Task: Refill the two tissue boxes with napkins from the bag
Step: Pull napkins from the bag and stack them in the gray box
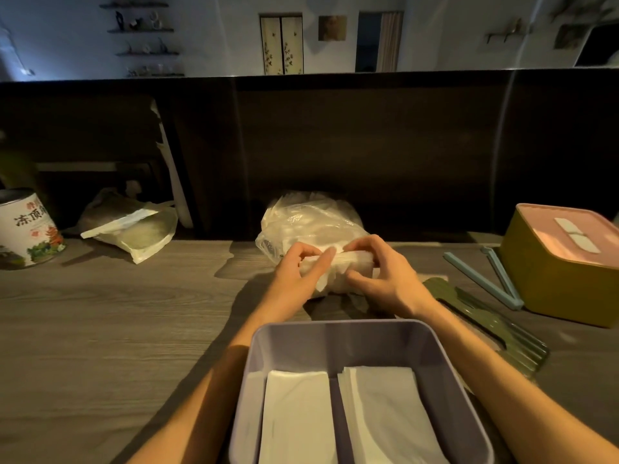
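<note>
A clear plastic bag of white napkins lies at the table's middle back. In front of it, my left hand and my right hand both grip a folded stack of napkins at the bag's mouth, fingers curled over its top and sides. Nearest me stands an open purple tissue box with two low stacks of white napkins lying side by side inside. A second tissue box, yellow with a pink lid shut on it, stands at the right.
A green lid lies flat right of the purple box, with a pale blue bag clip behind it. A printed tin can and another plastic bag sit at the left back. A dark wall panel bounds the table's far edge.
</note>
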Available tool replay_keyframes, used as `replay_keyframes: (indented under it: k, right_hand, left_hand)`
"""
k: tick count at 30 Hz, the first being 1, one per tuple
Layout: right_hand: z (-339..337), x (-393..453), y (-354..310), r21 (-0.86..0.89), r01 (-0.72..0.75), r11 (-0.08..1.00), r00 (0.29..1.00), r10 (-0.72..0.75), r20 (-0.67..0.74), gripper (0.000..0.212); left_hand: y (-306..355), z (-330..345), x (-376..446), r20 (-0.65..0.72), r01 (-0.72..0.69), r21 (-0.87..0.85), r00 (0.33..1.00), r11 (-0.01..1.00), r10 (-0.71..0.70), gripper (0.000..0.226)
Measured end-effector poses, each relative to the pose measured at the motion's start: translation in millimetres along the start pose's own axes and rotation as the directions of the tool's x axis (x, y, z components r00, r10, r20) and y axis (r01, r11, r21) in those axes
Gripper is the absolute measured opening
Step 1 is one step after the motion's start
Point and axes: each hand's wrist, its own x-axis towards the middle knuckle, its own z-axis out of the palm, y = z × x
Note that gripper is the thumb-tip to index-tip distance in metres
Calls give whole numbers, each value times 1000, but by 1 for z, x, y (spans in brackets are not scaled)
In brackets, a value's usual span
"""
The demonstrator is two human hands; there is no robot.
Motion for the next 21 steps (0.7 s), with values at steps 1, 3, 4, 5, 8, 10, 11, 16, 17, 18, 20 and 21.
replay_keyframes:
  k: [1, 3, 4, 5, 8, 10, 11, 16, 17, 18, 20, 21]
  right_hand:
    - [3, -1, 1, 17, 20, 1000, 1000, -20, -3, 46]
    - [8, -1, 3, 33, 51, 998, 999, -50, -7, 55]
    - [11, -1, 4, 49, 58, 997, 998, -58, -6, 57]
    - [14, 0, 4, 63, 67, 996, 998, -67, 1, 59]
    - [15, 3, 6, 18, 107, 994, 994, -107, 36, 53]
    - [7, 5, 9, -37, 77, 996, 995, -74, 73, 47]
    - [2, 6, 12, -56, 49, 997, 994, -44, 96, 47]
    - [-11, 5, 16, -99, 37, 994, 993, -26, 113, 40]
    - [-13, 6, 15, -134, 51, 990, 994, -37, 105, 38]
    - [-13, 6, 14, -167, 63, 984, 994, -46, 102, 37]
    - [-15, 6, 9, -190, 55, 980, 996, -39, 86, 37]
    - [-16, 5, 8, -185, 39, 982, 997, -26, 73, 38]
  left_hand:
    - [1, 4, 0, -35, 25, -25, 999, 999, -26, 35]
    - [1, 11, 3, -97, 28, -55, 995, 998, -33, 37]
    - [0, 12, 4, -120, 13, -63, 993, 998, -21, 35]
    - [1, 13, 6, -132, 5, -70, 991, 998, -14, 32]
    - [1, 13, 9, -119, 33, -125, 992, 992, -48, 23]
    - [0, 10, 11, -106, 57, -136, 992, 989, -72, 21]
    - [0, 8, 10, -98, 64, -129, 992, 990, -77, 21]
    - [2, -5, 5, 38, 41, -72, 999, 997, -38, 32]
    - [3, -7, 3, 92, 26, -23, 995, 999, -24, 39]
    - [2, -10, 2, 136, 0, 34, 991, 999, -5, 49]
    - [-2, -16, 3, 170, -59, 132, 985, 990, 36, 57]
    - [-4, -19, 3, 166, -88, 164, 984, 982, 61, 54]
